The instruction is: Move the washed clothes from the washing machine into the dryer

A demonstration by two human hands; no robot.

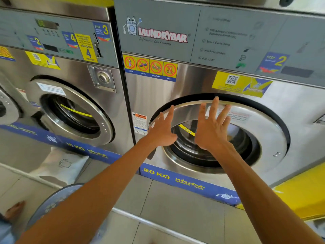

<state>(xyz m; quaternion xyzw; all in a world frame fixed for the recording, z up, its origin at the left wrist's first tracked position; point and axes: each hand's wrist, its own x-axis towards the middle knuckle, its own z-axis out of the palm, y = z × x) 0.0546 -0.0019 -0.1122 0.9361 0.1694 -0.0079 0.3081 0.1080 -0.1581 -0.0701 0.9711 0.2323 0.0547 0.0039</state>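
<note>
A steel 20 KG washing machine (pixel 175 88) fills the right half of the view. Its round door (pixel 260 127) with a glass window looks shut or nearly so, with a dark gap along the top rim. My left hand (pixel 162 128) rests flat on the door's left rim with fingers spread. My right hand (pixel 212 125) presses flat on the upper part of the door, fingers spread, holding nothing. Through the glass I see the steel drum (pixel 190 147); no clothes can be made out inside.
A smaller 15 KG washer (pixel 73 111) stands to the left with its door shut. A round basket (pixel 52 201) sits on the tiled floor at lower left, beside a white bag (pixel 65 164). A yellow ledge (pixel 302 191) juts out at lower right.
</note>
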